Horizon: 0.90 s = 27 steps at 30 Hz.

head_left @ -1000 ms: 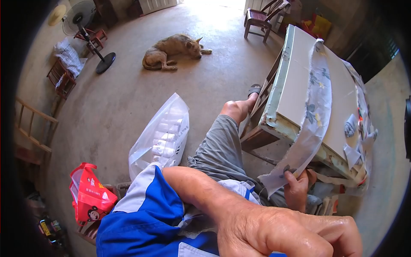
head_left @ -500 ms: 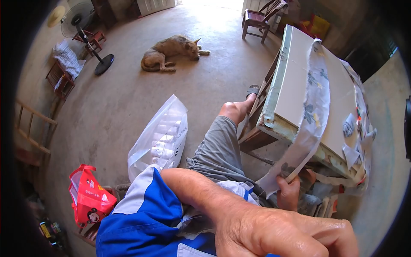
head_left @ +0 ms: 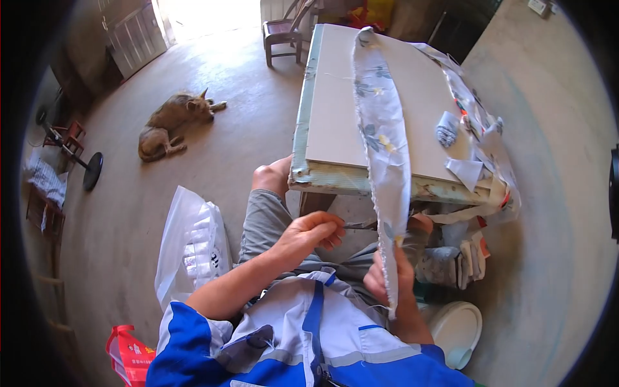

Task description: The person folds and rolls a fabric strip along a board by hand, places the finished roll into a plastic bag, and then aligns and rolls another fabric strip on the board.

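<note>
A long white floral cloth strip [head_left: 385,138] lies over the table [head_left: 335,97] and hangs down past its front edge toward my lap. My right hand [head_left: 390,277] grips the hanging end, partly hidden behind the cloth. To the left of the strip, my left hand [head_left: 316,231] is closed on a thin dark tool [head_left: 358,226], whose far end reaches toward the strip's edge. What exactly the tool is cannot be made out. A small rolled grey-white bundle [head_left: 446,129] and a white scrap [head_left: 465,171] rest on the table's right part.
More cloth strips [head_left: 493,151] hang over the table's right edge. Folded cloths [head_left: 454,264] and a white bucket [head_left: 459,327] are at lower right. A plastic bag of white rolls [head_left: 193,245] stands left, near a red bag [head_left: 132,355]. A dog [head_left: 171,126] lies on the floor.
The view has turned right. My left hand has moved from close before the camera to beside the strip, and the thin tool now shows. My right hand still holds the strip, now in front of my body.
</note>
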### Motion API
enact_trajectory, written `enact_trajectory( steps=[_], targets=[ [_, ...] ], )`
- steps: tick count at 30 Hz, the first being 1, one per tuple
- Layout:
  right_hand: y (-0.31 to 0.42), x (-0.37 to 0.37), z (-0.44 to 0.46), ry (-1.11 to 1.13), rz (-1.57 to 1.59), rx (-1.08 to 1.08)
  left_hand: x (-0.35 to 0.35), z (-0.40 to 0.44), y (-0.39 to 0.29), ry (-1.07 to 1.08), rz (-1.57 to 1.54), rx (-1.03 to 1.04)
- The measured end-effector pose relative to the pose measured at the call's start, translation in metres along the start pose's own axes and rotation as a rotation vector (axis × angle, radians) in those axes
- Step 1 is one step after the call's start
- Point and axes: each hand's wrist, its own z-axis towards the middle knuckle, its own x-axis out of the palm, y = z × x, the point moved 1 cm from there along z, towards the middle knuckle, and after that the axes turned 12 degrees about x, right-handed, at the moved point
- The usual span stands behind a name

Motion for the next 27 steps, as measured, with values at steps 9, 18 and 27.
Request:
enact_trajectory(
  steps=[9, 18, 27],
  targets=[
    [-0.068, -0.017, 0.048, 0.920, 0.275, 0.626, 0.038, 0.045, 0.009, 0.523, -0.323, 0.115],
    [0.028, 0.018, 0.013, 0.201, -1.525, 0.236, 0.049, 0.012, -0.059, -0.139, -0.090, 0.126],
    [0.151, 0.141, 0.074, -0.290, -1.824, -0.561, 0.031, -0.003, -0.095, -0.028, 0.625, 0.379]
  ],
)
